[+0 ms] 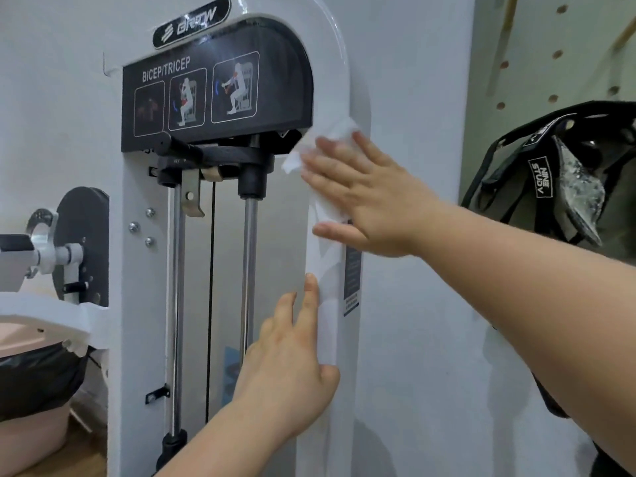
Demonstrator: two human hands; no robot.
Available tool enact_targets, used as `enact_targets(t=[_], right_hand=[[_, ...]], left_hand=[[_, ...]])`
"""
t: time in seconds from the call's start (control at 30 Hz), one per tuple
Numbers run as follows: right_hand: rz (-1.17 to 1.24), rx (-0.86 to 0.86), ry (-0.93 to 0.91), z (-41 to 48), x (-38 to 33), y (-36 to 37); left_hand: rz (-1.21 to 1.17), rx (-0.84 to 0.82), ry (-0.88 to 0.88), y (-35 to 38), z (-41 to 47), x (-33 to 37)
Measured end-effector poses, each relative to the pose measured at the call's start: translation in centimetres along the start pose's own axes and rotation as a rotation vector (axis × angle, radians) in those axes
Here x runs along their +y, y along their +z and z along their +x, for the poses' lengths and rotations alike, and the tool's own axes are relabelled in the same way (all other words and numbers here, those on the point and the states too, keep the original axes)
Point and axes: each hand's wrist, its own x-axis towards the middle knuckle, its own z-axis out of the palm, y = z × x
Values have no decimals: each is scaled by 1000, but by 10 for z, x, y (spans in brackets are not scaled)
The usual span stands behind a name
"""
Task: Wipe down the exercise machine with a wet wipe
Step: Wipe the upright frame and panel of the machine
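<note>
The left hand point(292, 366) rests flat with straight fingers low on the white right upright point(340, 339) of the exercise machine point(137, 321), while higher up the right hand point(361, 197), fingers spread, presses the wet wipe point(327, 141) against that upright beside the black BICEP/TRICEP panel point(213, 94).

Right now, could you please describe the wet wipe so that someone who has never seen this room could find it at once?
Find the white exercise machine with the black BICEP/TRICEP panel. On its right upright, just beside the panel's lower corner, the right hand presses the wet wipe flat. It is the only crumpled, ragged-edged white sheet against the machine's smooth glossy surface.
</note>
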Motion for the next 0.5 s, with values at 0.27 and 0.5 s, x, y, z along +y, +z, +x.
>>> enact_targets(t=[0.27,0.5], right_hand=[[627,75,370,-42,-74,47],[1424,166,894,-52,-143,63]], left_hand=[[-367,-83,-4,-13,4,-12],[-263,-55,28,-36,13,-18]])
